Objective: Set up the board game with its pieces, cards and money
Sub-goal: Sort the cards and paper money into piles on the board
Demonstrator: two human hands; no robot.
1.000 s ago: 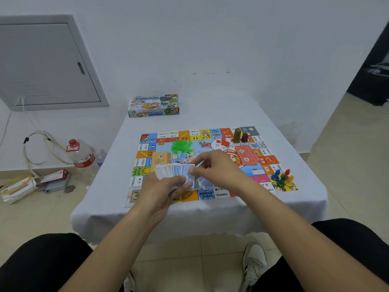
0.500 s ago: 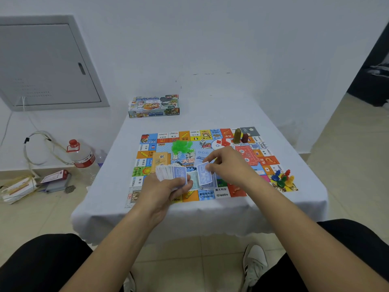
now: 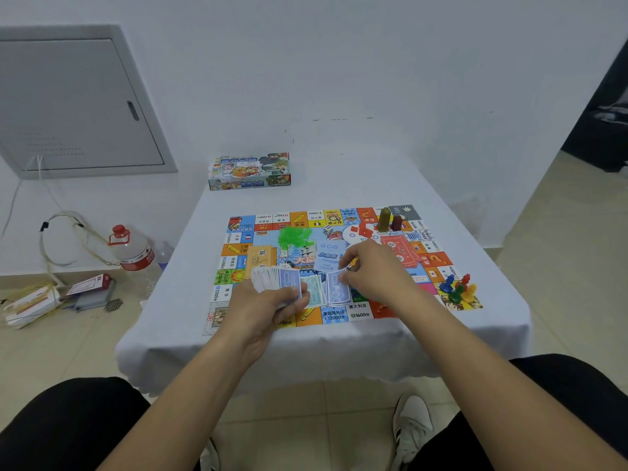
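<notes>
The colourful game board [image 3: 339, 219] lies flat on a white-clothed table [image 3: 492, 328]. My left hand [image 3: 265, 311] grips a fanned stack of play money [image 3: 272, 278] over the board's near edge. My right hand [image 3: 373, 273] pinches a blue note [image 3: 336, 288] down onto a small pile beside a green note [image 3: 314, 294]. On the board lie an orange card deck [image 3: 261, 258], a red card deck [image 3: 399, 248], green plastic pieces [image 3: 294, 236], a die [image 3: 328, 230], two tall tokens [image 3: 389, 219] and coloured pawns [image 3: 457, 288].
The game box [image 3: 249, 171] stands at the table's far left corner by the wall. On the floor at left are a water bottle [image 3: 134, 253], cables and small packages [image 3: 90, 287]. My knees and shoes show under the table's near edge.
My right hand drew a blue note from the stack in my left hand and carried it right and down onto the pile on the board. The left hand stayed put.
</notes>
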